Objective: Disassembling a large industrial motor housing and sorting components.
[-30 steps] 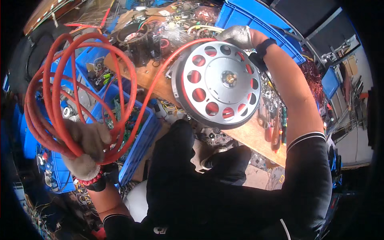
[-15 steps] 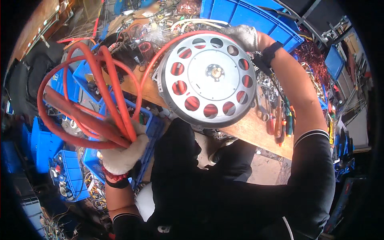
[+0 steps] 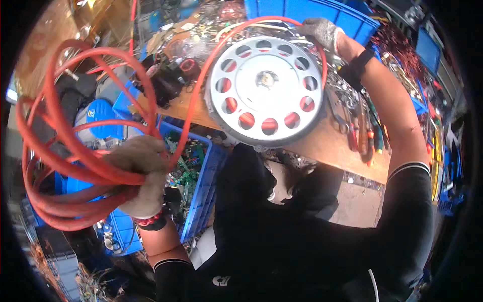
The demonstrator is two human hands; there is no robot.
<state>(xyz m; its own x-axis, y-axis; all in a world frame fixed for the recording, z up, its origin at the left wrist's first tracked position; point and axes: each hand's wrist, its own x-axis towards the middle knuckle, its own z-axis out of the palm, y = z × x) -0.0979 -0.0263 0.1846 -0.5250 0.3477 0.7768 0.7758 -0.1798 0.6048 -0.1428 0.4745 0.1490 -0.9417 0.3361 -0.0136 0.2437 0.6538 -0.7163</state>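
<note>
My gloved left hand point(image 3: 141, 173) is closed around several loops of thick red hose point(image 3: 83, 158), held up at the left. From this hand one length of hose rises and arches over a round silver reel point(image 3: 289, 65). The reel has a ring of round holes, a dark rim and a brass-coloured centre; more red shows through the holes. At the far right of the arch, my gloved right hand point(image 3: 322, 34) is closed on the hose, above the reel's edge. The hose runs down from it behind the reel. My right fingers are partly blurred.
The reel rests at a wooden bench point(image 3: 312, 151) with pliers and screwdrivers point(image 3: 365, 128) on its right. A blue crate point(image 3: 312, 17) stands behind. Below my left hand is a blue bin point(image 3: 204, 186) of green circuit boards. Wire scraps and small parts cover the far bench.
The hose loops in my left hand have swung left and spread wider. My right hand has lifted the hose off the reel's top edge into a higher arch.
</note>
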